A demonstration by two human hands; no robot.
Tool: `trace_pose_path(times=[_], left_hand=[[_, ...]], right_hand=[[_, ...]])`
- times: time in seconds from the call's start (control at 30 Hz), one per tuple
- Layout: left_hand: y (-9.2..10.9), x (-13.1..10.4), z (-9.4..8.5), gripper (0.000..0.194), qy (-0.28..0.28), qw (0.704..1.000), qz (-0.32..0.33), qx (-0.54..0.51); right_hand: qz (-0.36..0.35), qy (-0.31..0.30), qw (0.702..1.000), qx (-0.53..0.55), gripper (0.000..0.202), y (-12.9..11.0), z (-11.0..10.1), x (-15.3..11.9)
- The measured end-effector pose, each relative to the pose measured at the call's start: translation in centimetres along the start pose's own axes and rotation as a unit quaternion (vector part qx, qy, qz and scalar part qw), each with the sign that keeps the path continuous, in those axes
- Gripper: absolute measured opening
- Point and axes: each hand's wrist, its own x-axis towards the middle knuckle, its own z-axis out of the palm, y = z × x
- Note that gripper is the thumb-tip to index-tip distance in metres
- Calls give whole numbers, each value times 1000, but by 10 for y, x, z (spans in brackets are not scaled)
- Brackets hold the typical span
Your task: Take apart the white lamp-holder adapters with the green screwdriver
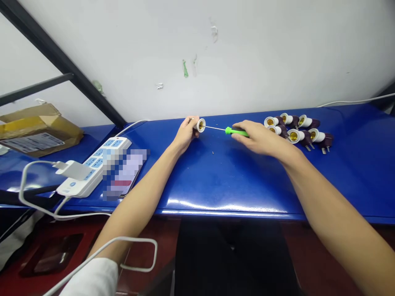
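Observation:
My left hand [187, 133] is closed around a white lamp socket [201, 125], its brass-coloured threaded opening turned to the right. In my right hand [251, 137] is a screwdriver [230, 130] with a bright green and black handle. Its thin metal shaft points left, and the tip reaches the socket's mouth; whether it touches anything inside cannot be made out. Beyond my right hand lies a group of several lamp sockets with plugs [294, 135], white at the threaded end and dark brown at the pronged end.
A white power strip [92, 164] with a plugged-in charger [74, 169] and a phone [131, 172] lie on the left of the blue table [216, 185]. A cardboard box [40, 129] stands behind a black metal frame [74, 74]. A white cable [135, 238] crosses near my left forearm.

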Motion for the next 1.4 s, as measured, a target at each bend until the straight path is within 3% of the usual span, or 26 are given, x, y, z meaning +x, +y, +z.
trace_pose_path(times=[0.1, 0.3, 0.47, 0.63, 0.83, 1.03, 1.23, 1.4], left_hand=[[0, 0, 1, 25, 0, 1000, -2, 1], [0, -1, 3, 22, 4, 1000, -9, -4], [0, -1, 3, 19, 6, 1000, -1, -10], [-1, 0, 3, 17, -1, 1000, -4, -3], [-2, 1, 1, 22, 9, 1000, -4, 2], [-1, 0, 2, 20, 4, 1000, -3, 0], [1, -1, 2, 24, 10, 1000, -8, -1], [0, -2, 2, 19, 1, 1000, -4, 3]], right_hand=[[10, -17, 1000, 19, 42, 1, 2, 0], [-23, 22, 999, 12, 32, 4, 6, 1], [24, -29, 999, 21, 38, 1, 2, 0], [0, 24, 999, 22, 32, 3, 3, 0], [17, -34, 999, 26, 38, 2, 2, 0], [-35, 11, 999, 11, 40, 8, 3, 0], [21, -23, 999, 18, 35, 4, 2, 0], [-20, 2, 1000, 9, 35, 7, 3, 0]])
